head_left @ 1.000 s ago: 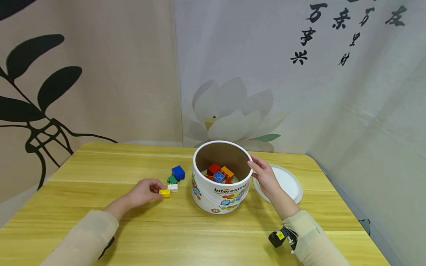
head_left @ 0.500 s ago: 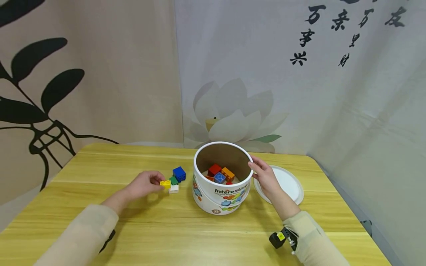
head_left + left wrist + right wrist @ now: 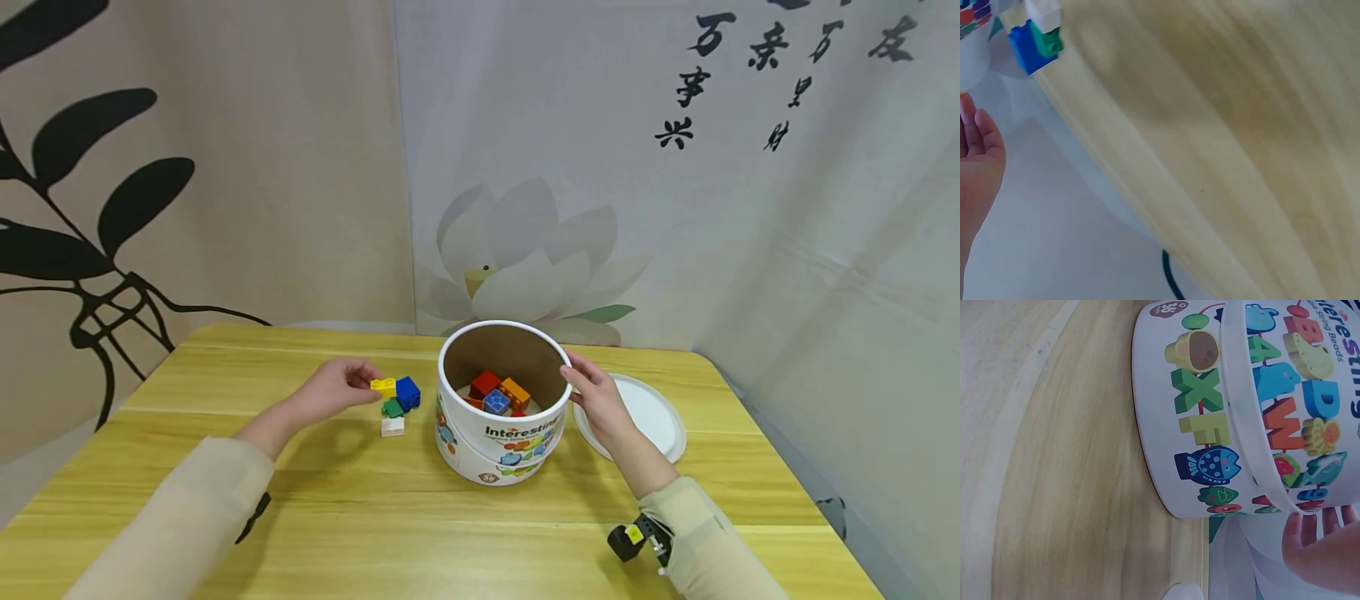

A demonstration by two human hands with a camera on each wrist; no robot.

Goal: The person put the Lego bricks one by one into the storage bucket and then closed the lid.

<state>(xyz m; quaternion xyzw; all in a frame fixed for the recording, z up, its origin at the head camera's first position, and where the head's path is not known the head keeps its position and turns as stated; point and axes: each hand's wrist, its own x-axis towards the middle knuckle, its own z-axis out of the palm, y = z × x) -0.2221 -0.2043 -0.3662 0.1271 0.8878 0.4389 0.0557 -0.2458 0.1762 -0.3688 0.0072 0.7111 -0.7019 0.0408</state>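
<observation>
My left hand (image 3: 333, 390) pinches a yellow toy brick (image 3: 383, 387) close to a blue brick (image 3: 407, 393); whether the two touch I cannot tell. In front of the blue brick lie a green brick (image 3: 392, 408) and a white brick (image 3: 392, 427). The left wrist view shows this hand (image 3: 979, 159) at its left edge, with the yellow brick almost wholly out of frame. My right hand (image 3: 597, 402) grips the rim of a white printed bucket (image 3: 498, 454), thumb on top of the rim. Inside sit several bricks, among them a red brick (image 3: 484, 383) and an orange brick (image 3: 515, 393).
A round white lid (image 3: 654, 417) lies on the wooden table (image 3: 420, 542), right of the bucket. Behind the table hangs a cloth backdrop (image 3: 300, 167) printed with a plant and characters. A black wrist device (image 3: 628, 537) is strapped to the right arm.
The left hand has carried the yellow brick away from the white brick's left side, back past the green brick towards the blue one. The right hand keeps its hold on the bucket.
</observation>
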